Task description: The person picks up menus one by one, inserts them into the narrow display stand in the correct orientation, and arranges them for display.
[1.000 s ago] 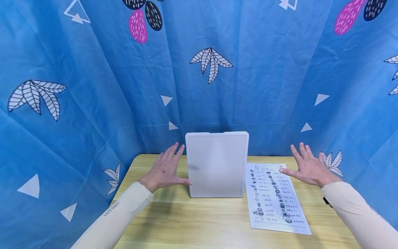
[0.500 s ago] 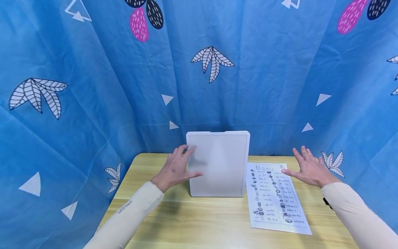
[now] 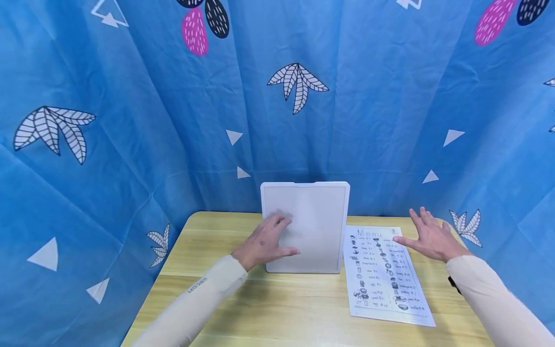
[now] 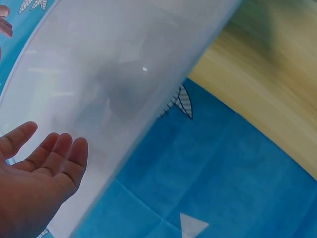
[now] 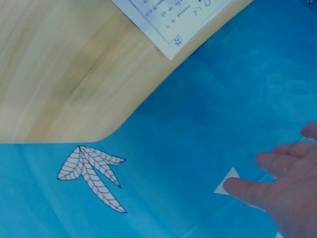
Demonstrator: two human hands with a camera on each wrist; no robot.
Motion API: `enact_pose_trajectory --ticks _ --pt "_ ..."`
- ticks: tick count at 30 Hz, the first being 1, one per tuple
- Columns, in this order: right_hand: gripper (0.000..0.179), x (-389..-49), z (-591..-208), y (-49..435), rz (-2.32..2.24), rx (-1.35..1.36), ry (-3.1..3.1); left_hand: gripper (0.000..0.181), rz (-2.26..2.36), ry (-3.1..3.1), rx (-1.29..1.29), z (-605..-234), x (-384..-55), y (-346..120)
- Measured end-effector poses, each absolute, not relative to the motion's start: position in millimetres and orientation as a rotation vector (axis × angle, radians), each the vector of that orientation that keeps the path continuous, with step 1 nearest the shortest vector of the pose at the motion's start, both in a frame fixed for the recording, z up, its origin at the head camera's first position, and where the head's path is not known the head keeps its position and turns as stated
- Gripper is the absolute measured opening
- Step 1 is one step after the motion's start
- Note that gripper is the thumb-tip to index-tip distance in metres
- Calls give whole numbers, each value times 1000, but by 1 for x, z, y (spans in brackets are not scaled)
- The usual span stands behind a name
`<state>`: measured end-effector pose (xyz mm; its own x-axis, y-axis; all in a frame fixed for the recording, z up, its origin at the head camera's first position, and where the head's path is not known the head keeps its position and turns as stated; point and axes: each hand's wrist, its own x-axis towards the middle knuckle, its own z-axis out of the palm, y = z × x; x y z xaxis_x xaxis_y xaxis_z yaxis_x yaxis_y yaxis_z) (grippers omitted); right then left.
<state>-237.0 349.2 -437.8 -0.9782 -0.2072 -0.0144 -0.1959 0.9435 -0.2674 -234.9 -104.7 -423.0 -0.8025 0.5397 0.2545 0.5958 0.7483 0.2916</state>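
Observation:
A white board (image 3: 318, 226) with a pale frame stands upright near the back of the table. In front of its left half is my left hand (image 3: 265, 242), fingers spread and slightly bent, holding nothing. The left wrist view shows that hand (image 4: 44, 178) before the board's smooth face (image 4: 119, 59), which carries a blurry reflection. My right hand (image 3: 433, 237) hovers with spread fingers just right of a sheet of paper (image 3: 377, 270) headed "Menu", which bears small drawings and handwritten lines. In the right wrist view the right hand (image 5: 292, 188) holds nothing either.
The light wooden table (image 3: 277, 308) has rounded back corners. A blue curtain (image 3: 208, 120) printed with leaves and triangles hangs close behind and on both sides. The Menu sheet lies flat to the right of the board.
My left hand has moved right, from beside the board's left edge to in front of its face. The right hand has stayed almost in place, and the view has shifted slightly.

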Motion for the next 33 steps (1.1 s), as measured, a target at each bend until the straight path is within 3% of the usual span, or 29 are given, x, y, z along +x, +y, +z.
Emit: enact_pose_trajectory --ticks 33 --pt "105 -237 -493 360 -575 -243 2954 64 -661 -2904 -989 -462 -220 -48"
